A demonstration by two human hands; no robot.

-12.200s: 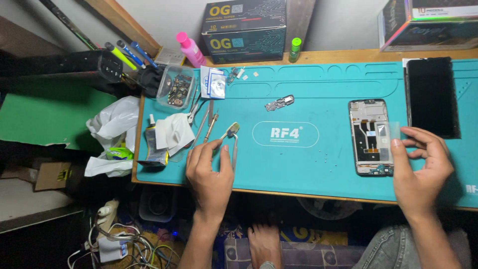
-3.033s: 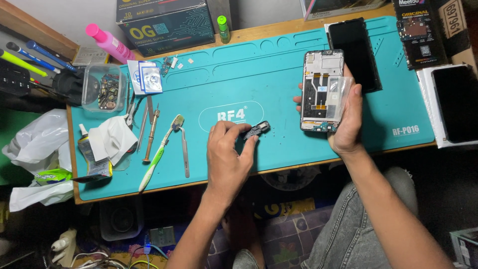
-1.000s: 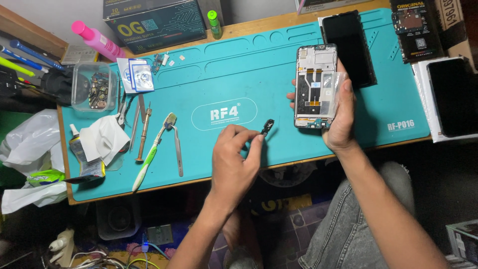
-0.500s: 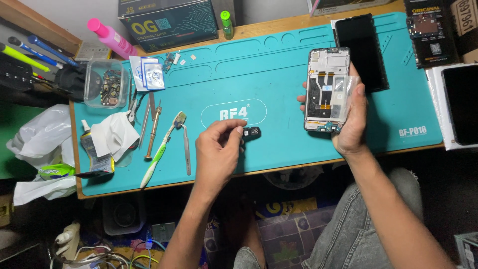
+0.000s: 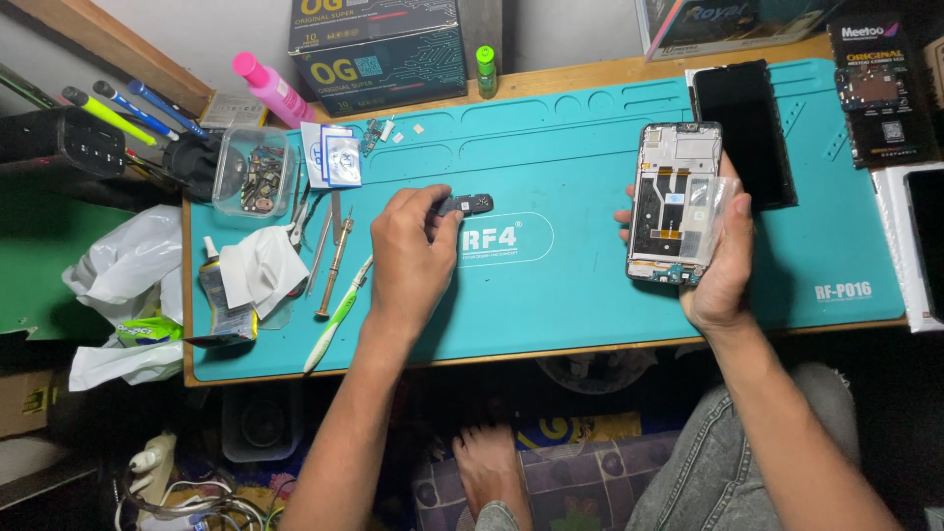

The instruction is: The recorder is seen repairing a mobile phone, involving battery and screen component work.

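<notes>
My right hand (image 5: 723,258) holds an opened phone frame (image 5: 669,202) with its inner boards showing, just above the teal work mat (image 5: 590,295). My left hand (image 5: 408,256) rests over the mat's middle and pinches a small dark phone part (image 5: 470,205) between thumb and fingertips. A thin clear film sits between my right fingers and the frame's lower right edge.
A black phone screen (image 5: 744,133) lies beyond the frame. Tweezers, a screwdriver (image 5: 334,265) and a green-handled brush (image 5: 337,315) lie left of my left hand, with a clear parts box (image 5: 254,172), glue tube, tissue and pink bottle (image 5: 267,90). Boxes line the back edge.
My left hand has carried the small dark part up and to the left across the mat. The phone frame has stayed in my right hand, lifted slightly.
</notes>
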